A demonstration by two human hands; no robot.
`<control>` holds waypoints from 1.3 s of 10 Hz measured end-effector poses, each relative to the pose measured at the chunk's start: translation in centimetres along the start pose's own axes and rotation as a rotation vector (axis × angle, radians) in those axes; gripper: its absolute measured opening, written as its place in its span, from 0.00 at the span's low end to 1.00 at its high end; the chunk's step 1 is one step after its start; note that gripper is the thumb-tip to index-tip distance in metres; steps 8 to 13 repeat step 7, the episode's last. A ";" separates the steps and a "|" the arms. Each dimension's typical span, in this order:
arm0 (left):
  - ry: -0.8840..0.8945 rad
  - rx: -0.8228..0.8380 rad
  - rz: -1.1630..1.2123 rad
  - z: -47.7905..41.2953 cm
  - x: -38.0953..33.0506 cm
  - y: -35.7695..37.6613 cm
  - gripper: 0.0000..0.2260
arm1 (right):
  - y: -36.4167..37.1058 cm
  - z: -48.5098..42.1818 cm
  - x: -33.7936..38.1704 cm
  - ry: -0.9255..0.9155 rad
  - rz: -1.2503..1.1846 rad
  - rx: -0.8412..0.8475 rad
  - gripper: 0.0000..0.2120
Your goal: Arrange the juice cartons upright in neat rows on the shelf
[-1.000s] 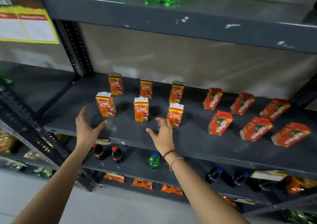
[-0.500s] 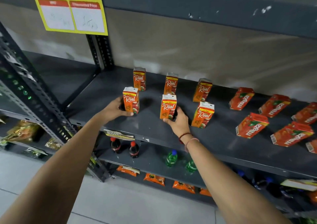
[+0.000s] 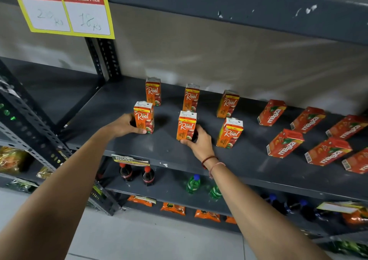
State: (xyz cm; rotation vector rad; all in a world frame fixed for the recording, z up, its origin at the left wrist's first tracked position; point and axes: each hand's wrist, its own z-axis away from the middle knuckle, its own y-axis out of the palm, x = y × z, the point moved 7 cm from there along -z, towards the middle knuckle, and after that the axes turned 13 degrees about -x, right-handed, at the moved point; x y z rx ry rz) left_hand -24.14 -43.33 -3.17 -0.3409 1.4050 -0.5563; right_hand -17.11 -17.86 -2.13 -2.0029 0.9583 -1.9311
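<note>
Several orange Real juice cartons stand upright in two rows on the dark grey shelf [image 3: 239, 160]. My left hand [image 3: 124, 125] grips the front left carton [image 3: 143, 117] from its left side. My right hand [image 3: 199, 142] grips the front middle carton [image 3: 186, 125] at its base and right side. A third front carton [image 3: 230, 133] stands free to the right. Behind them stand three more Real cartons [image 3: 191, 97]. Further right, several red Maaza cartons [image 3: 284, 143] lie on their sides in two loose rows.
A yellow price sign [image 3: 63, 8] hangs at the upper left. Another shelf [image 3: 219, 2] runs overhead. Below are cola bottles [image 3: 148, 175], green bottles [image 3: 193, 184] and orange snack packets [image 3: 173, 208]. A slotted upright post [image 3: 103, 60] marks the shelf's left end.
Both hands went from open in front of the shelf to closed on the two front cartons. The view has shifted left and come closer.
</note>
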 end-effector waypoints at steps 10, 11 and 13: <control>-0.047 -0.655 0.046 12.8 -4.2 3.0 0.16 | -10.1 7.1 3.3 -0.356 0.170 -0.145 0.11; -0.047 -0.655 0.046 12.8 -4.2 3.0 0.16 | -10.1 7.1 3.3 -0.356 0.170 -0.145 0.11; -0.047 -0.655 0.046 12.8 -4.2 3.0 0.16 | -10.1 7.1 3.3 -0.356 0.170 -0.145 0.11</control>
